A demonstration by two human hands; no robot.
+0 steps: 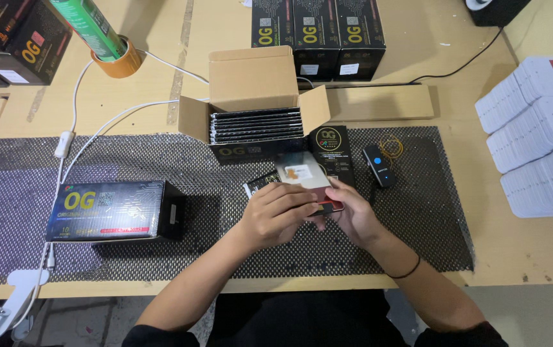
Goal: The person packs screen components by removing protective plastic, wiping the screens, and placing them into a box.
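Both my hands meet over the black mesh mat point(161, 263) near the table's front edge. My left hand point(275, 214) and my right hand point(353, 215) hold between them a small pale card point(301, 172) with an orange patch, together with a thin stack of flat pieces that has a red edge point(329, 207). A small black sleeve point(260, 182) lies just left of the card. Right behind stands an open cardboard box point(251, 80) filled with several flat black packets point(257, 125) on edge. A flat black packet point(332, 154) lies beside the box.
A black printed box point(106, 211) lies on the mat at left. A small black device with a blue button point(379, 165) and rubber bands point(392, 148) sit at right. Stacks of white cards point(540, 135) fill the right edge. More black boxes point(318, 32), a tape roll point(119, 64) and white cables point(64, 144) stand behind.
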